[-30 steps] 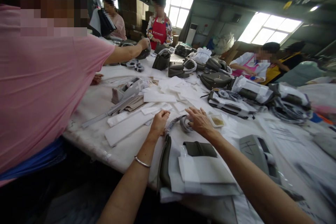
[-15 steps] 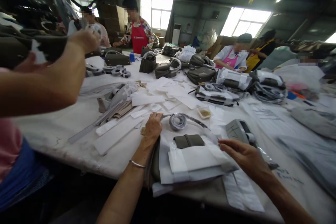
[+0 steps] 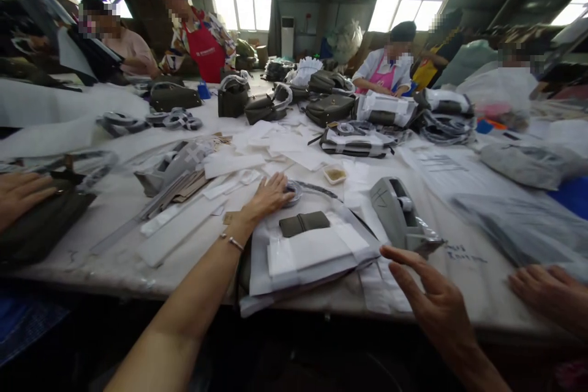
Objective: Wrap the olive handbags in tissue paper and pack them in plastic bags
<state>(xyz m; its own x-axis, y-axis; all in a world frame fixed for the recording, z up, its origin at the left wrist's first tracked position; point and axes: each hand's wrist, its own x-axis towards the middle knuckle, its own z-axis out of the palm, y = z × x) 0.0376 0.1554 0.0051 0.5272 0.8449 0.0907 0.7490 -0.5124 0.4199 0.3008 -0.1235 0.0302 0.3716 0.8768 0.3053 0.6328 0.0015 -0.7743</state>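
In front of me lies a dark olive handbag [image 3: 245, 269], mostly covered by white wrapping paper [image 3: 316, 251]. A small olive folded piece [image 3: 304, 223] rests on the paper. My left hand [image 3: 271, 196] lies with its fingers stretched out, touching a coiled strap in clear wrap [image 3: 294, 193] at the bag's far side; it partly hides the coil. My right hand [image 3: 432, 288] is held beside the bag's right corner, fingers apart, with nothing visible in them. Just beyond it stands a grey tape dispenser [image 3: 390, 214].
A second tape dispenser [image 3: 169, 165] and paper strips [image 3: 179, 226] lie left. A small dish [image 3: 335, 174] stands beyond the bag. Several handbags [image 3: 329, 110] sit farther back. Co-workers' hands rest on a bag [image 3: 41, 220] at left and near plastic sheets [image 3: 514, 239] at right.
My left hand has moved from the strap's end onto the coil and flattened. My right hand has opened away from the bag's corner. A co-worker's hand now shows at right.
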